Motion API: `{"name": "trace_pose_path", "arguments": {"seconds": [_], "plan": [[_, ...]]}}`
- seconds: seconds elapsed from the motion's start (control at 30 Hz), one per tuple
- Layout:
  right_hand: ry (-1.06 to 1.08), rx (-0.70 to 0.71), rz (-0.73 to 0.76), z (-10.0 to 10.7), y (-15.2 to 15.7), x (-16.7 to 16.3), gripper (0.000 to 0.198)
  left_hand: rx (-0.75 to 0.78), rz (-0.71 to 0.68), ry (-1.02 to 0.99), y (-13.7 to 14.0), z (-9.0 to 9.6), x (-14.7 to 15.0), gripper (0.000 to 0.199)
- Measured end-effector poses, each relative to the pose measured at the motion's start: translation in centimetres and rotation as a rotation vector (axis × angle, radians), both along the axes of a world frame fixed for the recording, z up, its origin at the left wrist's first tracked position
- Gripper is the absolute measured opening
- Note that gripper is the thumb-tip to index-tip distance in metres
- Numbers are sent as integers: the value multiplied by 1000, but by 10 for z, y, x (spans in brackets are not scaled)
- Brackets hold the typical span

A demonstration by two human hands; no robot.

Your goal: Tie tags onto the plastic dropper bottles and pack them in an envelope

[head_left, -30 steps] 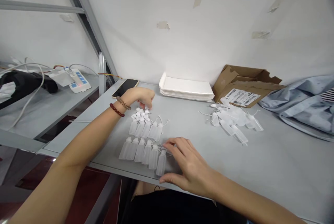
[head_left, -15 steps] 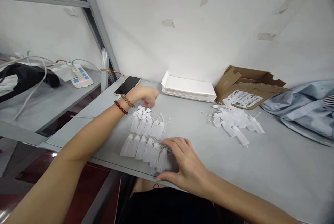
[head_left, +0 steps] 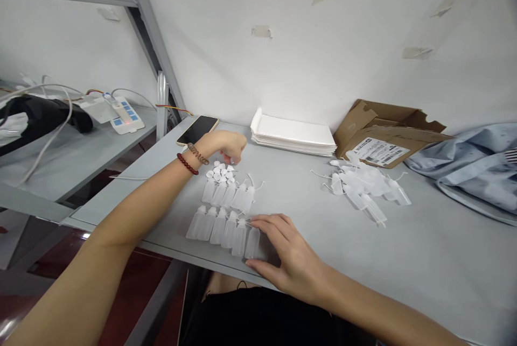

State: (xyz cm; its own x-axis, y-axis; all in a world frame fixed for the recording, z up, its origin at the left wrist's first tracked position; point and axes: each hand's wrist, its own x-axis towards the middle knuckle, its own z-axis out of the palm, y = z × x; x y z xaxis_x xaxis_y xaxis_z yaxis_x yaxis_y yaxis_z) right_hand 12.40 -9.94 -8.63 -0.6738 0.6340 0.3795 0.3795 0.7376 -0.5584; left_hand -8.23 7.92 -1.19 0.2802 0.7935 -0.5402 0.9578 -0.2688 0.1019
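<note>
My left hand (head_left: 233,146) is over the far side of a small heap of white caps (head_left: 220,173), its fingers curled and pinched; whatever is between the fingertips is hidden. At the front edge, my right hand (head_left: 291,254) spans the end bottle (head_left: 252,242) of the near row, fingers at its top and thumb at its base. That bottle is small, translucent plastic and lies flat. Beside it lie several similar bottles (head_left: 218,227) in a slanting row. A second row of bottles (head_left: 229,194), some with thin strap loops, lies between this row and the caps.
A loose pile of bottles (head_left: 365,184) lies to the right, before an open cardboard box (head_left: 383,139). White sheets (head_left: 293,133) are stacked against the wall. A phone (head_left: 198,131) lies back left, and patterned cloth (head_left: 472,168) lies far right.
The end bottle has shifted slightly up and turned straighter beside the row, with my right hand's thumb and fingers moving along. My left hand stays by the caps with little movement.
</note>
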Motion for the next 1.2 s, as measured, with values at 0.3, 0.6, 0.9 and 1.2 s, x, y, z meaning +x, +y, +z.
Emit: {"name": "trace_pose_path", "arguments": {"seconds": [0.3, 0.6, 0.9, 1.2], "plan": [[76, 73, 22, 1, 3, 4, 50, 8, -10, -61, 2, 1, -1, 9], [248, 131, -103, 23, 24, 26, 40, 62, -48, -330, -29, 42, 4, 29], [466, 45, -228, 35, 39, 49, 39, 137, 205, -1441, -78, 21, 73, 24], [377, 398, -244, 41, 42, 55, 43, -172, 453, -1723, -91, 0, 91, 17]]}}
